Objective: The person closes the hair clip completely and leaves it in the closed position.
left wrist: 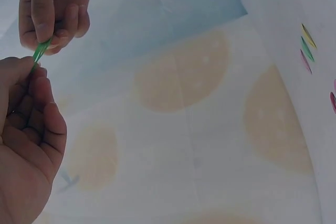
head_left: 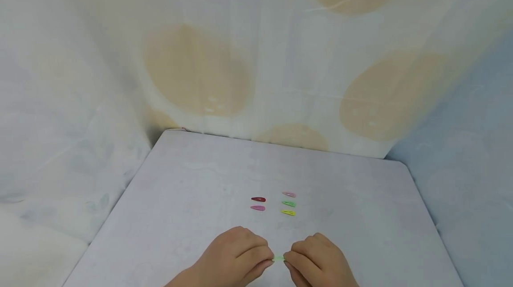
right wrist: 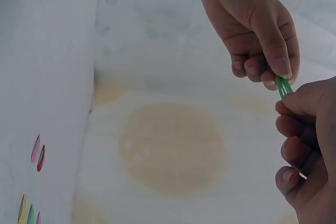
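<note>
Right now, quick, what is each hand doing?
Left hand: fingers curled, pinching one end of the green hair clip.
Right hand: fingers curled, pinching the other end of the same clip.

On the desk (head_left: 180, 198), two clips (head_left: 258, 203) lie left of three clips (head_left: 288, 203). Nearer the person, both hands pinch another clip (head_left: 278, 258) between them.
</note>
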